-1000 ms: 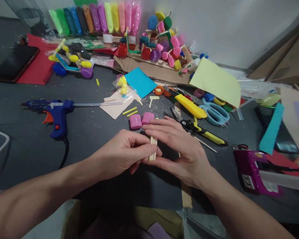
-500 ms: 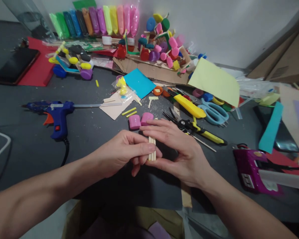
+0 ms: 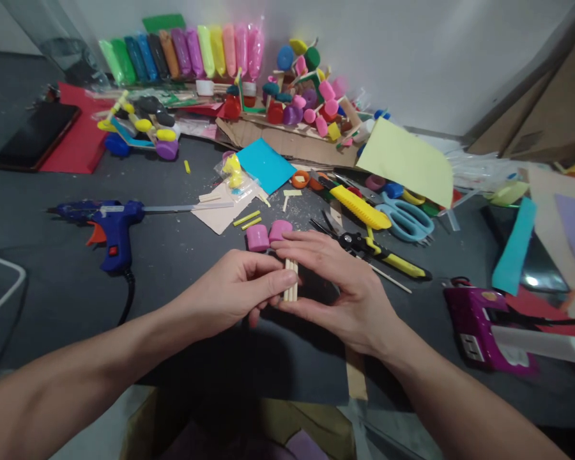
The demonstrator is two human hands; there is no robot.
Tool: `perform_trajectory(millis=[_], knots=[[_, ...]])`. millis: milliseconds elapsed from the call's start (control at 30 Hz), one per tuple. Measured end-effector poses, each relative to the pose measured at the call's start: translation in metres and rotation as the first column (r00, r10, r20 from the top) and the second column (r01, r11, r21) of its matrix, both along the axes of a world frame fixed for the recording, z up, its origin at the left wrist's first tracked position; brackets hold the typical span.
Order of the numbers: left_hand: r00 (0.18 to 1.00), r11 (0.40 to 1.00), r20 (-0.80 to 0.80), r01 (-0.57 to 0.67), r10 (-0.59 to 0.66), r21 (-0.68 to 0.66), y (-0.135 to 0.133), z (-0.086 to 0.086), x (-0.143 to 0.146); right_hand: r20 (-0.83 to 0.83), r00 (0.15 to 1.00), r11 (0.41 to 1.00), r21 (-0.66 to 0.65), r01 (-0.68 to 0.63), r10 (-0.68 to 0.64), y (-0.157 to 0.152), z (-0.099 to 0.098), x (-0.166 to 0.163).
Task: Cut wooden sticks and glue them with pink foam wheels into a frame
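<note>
My left hand [image 3: 234, 291] and my right hand [image 3: 338, 284] meet over the dark table and together pinch a small bundle of pale wooden sticks [image 3: 291, 287], held upright between the fingers. My right hand's fingers lie flat across the top of the sticks, its thumb under them. Just beyond the fingertips sit two pink clay cylinders [image 3: 268, 234] on the table.
A blue glue gun [image 3: 110, 223] lies left. Yellow cutter [image 3: 360, 206], blue scissors [image 3: 405, 220] and pliers [image 3: 378, 250] lie right. A purple device [image 3: 479, 319] sits near right. Clay models [image 3: 138, 128] and clay packs [image 3: 191, 51] line the back wall.
Both hands with the sticks have shifted slightly away from me and the right fingers have curled closer around the bundle. The view has tilted a little.
</note>
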State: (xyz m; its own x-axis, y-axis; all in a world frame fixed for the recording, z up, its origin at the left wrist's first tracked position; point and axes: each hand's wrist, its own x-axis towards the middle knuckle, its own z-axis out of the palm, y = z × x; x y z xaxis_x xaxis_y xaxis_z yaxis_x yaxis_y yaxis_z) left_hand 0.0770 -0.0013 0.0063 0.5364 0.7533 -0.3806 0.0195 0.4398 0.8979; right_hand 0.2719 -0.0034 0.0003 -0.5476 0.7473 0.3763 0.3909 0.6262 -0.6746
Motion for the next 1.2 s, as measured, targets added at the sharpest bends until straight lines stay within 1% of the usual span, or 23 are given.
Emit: perform_trajectory(millis=[67,133,233,333,433,500,600,633,800,833,867,933,1000,1033,1067,1100,1133,1200], knots=[[0.998,0.999,-0.065,-0.014,0.017,0.048,0.001,0.002,-0.001,0.016,1.0,1.0,0.023,0.005,-0.005,0.001,-0.001,0.001],[0.995,0.998,-0.098,-0.015,0.021,0.063,0.001,0.002,-0.001,0.034,0.999,0.999,0.033,-0.014,0.013,0.001,-0.001,0.001],[0.993,0.997,-0.117,-0.008,0.018,0.078,0.002,0.001,-0.001,0.044,0.999,1.0,0.018,-0.025,0.024,0.001,0.0,0.001],[0.993,0.995,-0.116,-0.019,0.031,0.097,0.002,0.001,-0.002,0.033,0.999,1.0,0.009,0.014,-0.014,0.0,0.002,0.001],[0.991,0.992,-0.123,-0.028,0.044,0.126,0.002,0.002,-0.004,0.015,0.999,0.998,0.048,0.03,-0.031,-0.001,0.004,0.002],[0.987,0.981,-0.139,-0.054,0.081,0.188,0.003,0.005,-0.006,0.021,0.999,0.995,0.086,0.041,-0.043,0.0,0.005,0.004],[0.966,0.928,-0.161,-0.134,0.2,0.348,0.007,0.008,-0.01,0.055,0.995,0.991,0.116,0.073,-0.079,0.002,0.005,0.006],[0.961,0.917,-0.165,-0.146,0.22,0.37,0.008,0.009,-0.011,0.067,0.994,0.99,0.118,0.076,-0.085,0.003,0.004,0.007],[0.972,0.949,-0.141,-0.143,0.188,0.281,0.01,0.013,-0.013,0.159,0.983,0.988,0.14,0.07,-0.092,0.003,0.007,0.01],[0.974,0.949,-0.137,-0.139,0.183,0.283,0.009,0.013,-0.014,0.189,0.978,0.99,0.124,0.064,-0.087,0.002,0.009,0.009],[0.976,0.952,-0.143,-0.117,0.162,0.283,0.009,0.013,-0.014,0.223,0.973,0.996,0.078,0.044,-0.06,0.0,0.011,0.008],[0.979,0.96,-0.186,-0.024,0.078,0.279,0.01,0.011,-0.015,0.268,0.962,0.996,-0.082,-0.042,0.063,-0.004,0.015,0.005],[0.967,0.951,-0.255,0.06,0.02,0.304,0.012,0.008,-0.016,0.261,0.938,0.954,-0.252,-0.163,0.229,-0.006,0.017,0.002],[0.956,0.937,-0.29,0.073,0.032,0.342,0.014,0.006,-0.016,0.243,0.922,0.925,-0.311,-0.219,0.3,-0.006,0.017,0.001],[0.945,0.919,-0.321,0.069,0.064,0.388,0.015,0.005,-0.016,0.225,0.914,0.906,-0.338,-0.253,0.339,-0.005,0.016,0.0],[0.935,0.901,-0.338,0.054,0.106,0.43,0.017,0.003,-0.016,0.212,0.917,0.907,-0.335,-0.255,0.337,-0.004,0.015,0.001],[0.93,0.889,-0.338,0.031,0.142,0.458,0.018,0.002,-0.016,0.208,0.931,0.921,-0.315,-0.227,0.301,-0.003,0.014,0.002],[0.94,0.886,-0.279,-0.051,0.199,0.462,0.02,0.003,-0.016,0.19,0.966,0.959,-0.253,-0.127,0.178,-0.003,0.011,0.002]])
